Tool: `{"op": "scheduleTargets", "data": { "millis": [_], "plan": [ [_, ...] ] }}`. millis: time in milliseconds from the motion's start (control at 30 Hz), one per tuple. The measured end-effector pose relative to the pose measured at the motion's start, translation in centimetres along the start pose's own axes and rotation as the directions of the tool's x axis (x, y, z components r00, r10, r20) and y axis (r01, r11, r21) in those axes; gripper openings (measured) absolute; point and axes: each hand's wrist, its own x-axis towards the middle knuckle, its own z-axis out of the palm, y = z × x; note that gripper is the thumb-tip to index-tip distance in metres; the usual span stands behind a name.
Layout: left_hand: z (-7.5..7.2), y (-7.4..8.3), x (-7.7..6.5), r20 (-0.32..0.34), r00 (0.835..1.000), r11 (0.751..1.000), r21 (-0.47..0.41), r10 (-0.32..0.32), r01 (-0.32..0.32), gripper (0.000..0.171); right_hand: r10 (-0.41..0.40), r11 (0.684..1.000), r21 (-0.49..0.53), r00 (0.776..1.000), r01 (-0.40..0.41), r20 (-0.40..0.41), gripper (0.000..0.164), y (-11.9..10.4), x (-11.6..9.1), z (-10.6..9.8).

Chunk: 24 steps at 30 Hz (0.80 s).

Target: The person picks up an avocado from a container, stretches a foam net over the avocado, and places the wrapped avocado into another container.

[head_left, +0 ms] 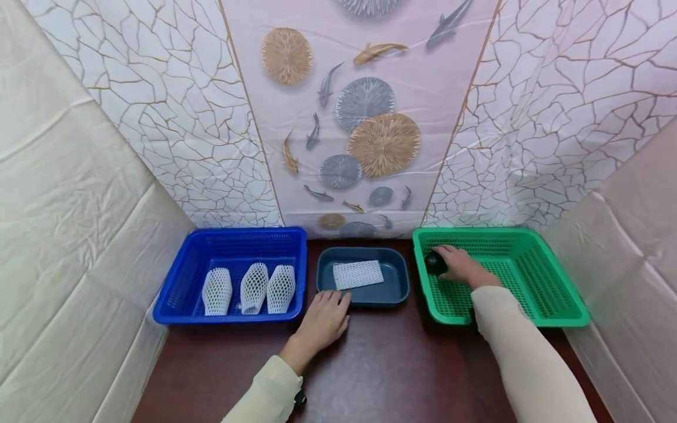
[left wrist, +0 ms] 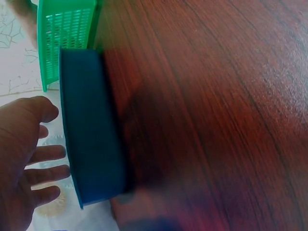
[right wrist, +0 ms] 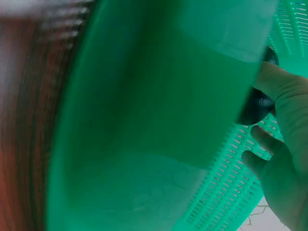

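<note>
My right hand (head_left: 461, 264) reaches into the green basket (head_left: 560, 320), with thumb and fingers around a shiny black rounded object (head_left: 436, 262) by its left wall. In the right wrist view that black object (right wrist: 256, 108) is partly covered by the thumb, so its kind cannot be told. My left hand (head_left: 325, 317) lies at the front rim of a small dark blue-grey tray (head_left: 394, 296), its fingers spread and holding nothing. A flat white foam net sleeve (head_left: 358, 275) lies in the tray.
At the left stands a blue basket (head_left: 177, 311) with three bulging white foam net sleeves (head_left: 254, 288); their contents cannot be made out. The containers stand on a dark red-brown wooden table (head_left: 381, 364), against a patterned cloth backdrop (head_left: 365, 205). Pale cloth walls enclose both sides.
</note>
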Motion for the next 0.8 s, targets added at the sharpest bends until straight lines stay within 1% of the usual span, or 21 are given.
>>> {"op": "scheduleTargets", "data": {
  "millis": [133,300,433,633,800],
  "plan": [
    [0.0,0.2,0.1,0.029,0.999,1.0,0.005,-0.013,0.013,0.042,0.003,1.0,-0.017,1.0,-0.003,-0.006,0.076,0.0,0.2,0.2],
    [0.4,0.1,0.3,0.018,1.0,1.0,0.027,-0.003,0.003,0.029,0.029,0.999,-0.02,0.999,-0.03,-0.023,0.072,0.1,0.3,0.2],
    [1.0,-0.2,0.4,0.003,1.0,0.999,0.052,-0.001,0.001,0.021,0.024,0.999,-0.028,1.0,-0.025,-0.007,0.068,0.1,0.6,-0.1],
    [1.7,-0.6,0.5,-0.015,1.0,0.998,0.063,0.001,0.0,0.012,0.045,0.999,-0.022,0.996,-0.043,0.072,0.066,-0.3,1.1,-1.1],
    [1.8,-0.6,0.6,0.014,1.0,0.999,0.039,-0.007,0.007,0.015,0.084,0.996,0.014,0.98,-0.087,0.181,0.07,-0.6,1.2,-1.6]
  ]
}}
